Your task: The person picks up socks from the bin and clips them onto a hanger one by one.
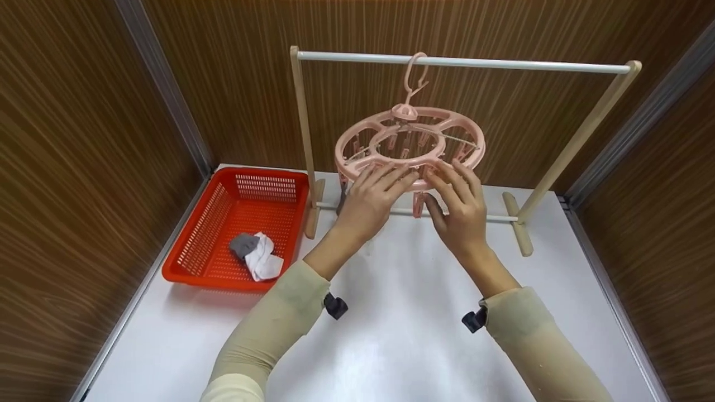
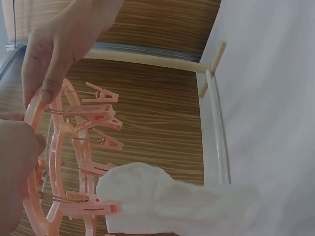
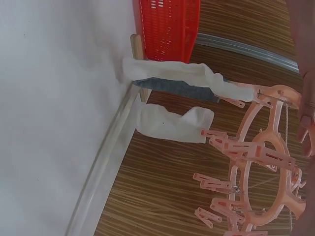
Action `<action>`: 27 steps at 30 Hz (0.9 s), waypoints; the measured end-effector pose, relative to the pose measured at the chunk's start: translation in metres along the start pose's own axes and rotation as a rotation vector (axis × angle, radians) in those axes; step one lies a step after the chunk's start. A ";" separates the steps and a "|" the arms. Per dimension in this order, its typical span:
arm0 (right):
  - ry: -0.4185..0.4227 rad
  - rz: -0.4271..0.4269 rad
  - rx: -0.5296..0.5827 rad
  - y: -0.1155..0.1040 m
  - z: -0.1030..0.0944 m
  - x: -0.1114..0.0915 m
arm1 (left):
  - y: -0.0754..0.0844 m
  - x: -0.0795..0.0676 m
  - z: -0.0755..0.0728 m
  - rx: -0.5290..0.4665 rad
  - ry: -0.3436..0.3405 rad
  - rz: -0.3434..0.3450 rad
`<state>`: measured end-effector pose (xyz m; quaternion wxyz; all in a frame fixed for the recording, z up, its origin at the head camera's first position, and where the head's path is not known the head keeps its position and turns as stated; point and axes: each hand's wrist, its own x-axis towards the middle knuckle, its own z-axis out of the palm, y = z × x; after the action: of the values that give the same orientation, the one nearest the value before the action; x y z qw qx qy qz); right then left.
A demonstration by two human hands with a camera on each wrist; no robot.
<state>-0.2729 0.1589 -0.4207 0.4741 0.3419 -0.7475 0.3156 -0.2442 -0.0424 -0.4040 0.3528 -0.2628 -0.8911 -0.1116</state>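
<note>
A round pink clip hanger (image 1: 410, 162) hangs by its hook from the rack's white bar. My left hand (image 1: 368, 204) holds the near rim, fingers over the top. Just to its right, my right hand (image 1: 461, 209) grips the same rim, its thumb lower, beside a pink clip (image 1: 418, 205). In the right wrist view a long white sock (image 3: 172, 71), a dark grey sock (image 3: 177, 89) and a shorter white sock (image 3: 174, 124) hang from the clips. One white sock (image 2: 147, 196) also shows in the left wrist view. Several other clips (image 3: 216, 184) hold nothing.
A red basket (image 1: 190, 245) stands on the table at left, with a grey cloth item (image 1: 244, 244) and a white one (image 1: 263, 259) inside. The rack's wooden legs (image 1: 581, 139) flank the hanger. Wood-grain panels (image 1: 223, 84) enclose the back and sides.
</note>
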 end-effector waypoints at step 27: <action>-0.435 0.852 0.782 -0.012 0.013 0.007 | -0.007 -0.006 -0.004 -0.039 -0.024 -0.099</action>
<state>-0.2715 0.1398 -0.4175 -0.0174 0.2181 -0.7270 0.6509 -0.2423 -0.0521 -0.4049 0.3309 -0.2264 -0.9048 -0.1434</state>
